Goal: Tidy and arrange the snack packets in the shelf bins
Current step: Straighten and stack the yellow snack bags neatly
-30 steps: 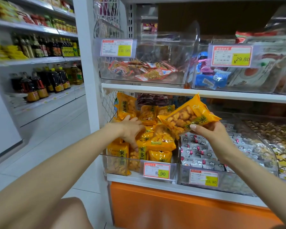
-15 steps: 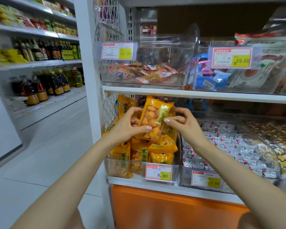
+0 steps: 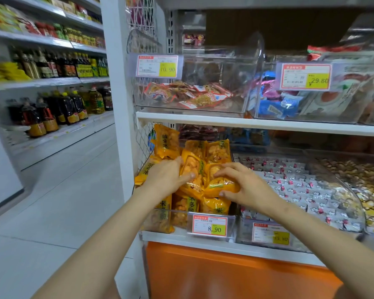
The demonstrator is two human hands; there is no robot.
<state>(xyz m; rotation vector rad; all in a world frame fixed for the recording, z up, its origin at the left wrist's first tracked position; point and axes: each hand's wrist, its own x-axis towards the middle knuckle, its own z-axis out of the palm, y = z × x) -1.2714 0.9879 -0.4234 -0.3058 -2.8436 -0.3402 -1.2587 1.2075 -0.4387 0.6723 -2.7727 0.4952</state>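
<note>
Orange snack packets (image 3: 216, 151) with green labels fill the clear left bin (image 3: 179, 221) on the lower shelf, some upright, some lying. My left hand (image 3: 166, 180) grips an upright orange packet (image 3: 193, 167) at the pile's top, thumb on its front and fingers behind it. Just to its right, my right hand (image 3: 246, 188) holds a second orange packet (image 3: 219, 183), fingers over the top and thumb under its front edge. Both hands are inside the bin's mouth, side by side.
A bin of small white wrapped sweets (image 3: 300, 186) adjoins on the right. The white shelf board (image 3: 246, 123) above carries bins of red packets (image 3: 188, 96) and blue packets (image 3: 276, 104). A white post (image 3: 117, 104) stands left, with bottle shelves (image 3: 52, 113) beyond the aisle.
The packet that my right hand held out to the right was brought over the bin, taken by both hands, then lowered onto the pile. Both hands dropped with it.
</note>
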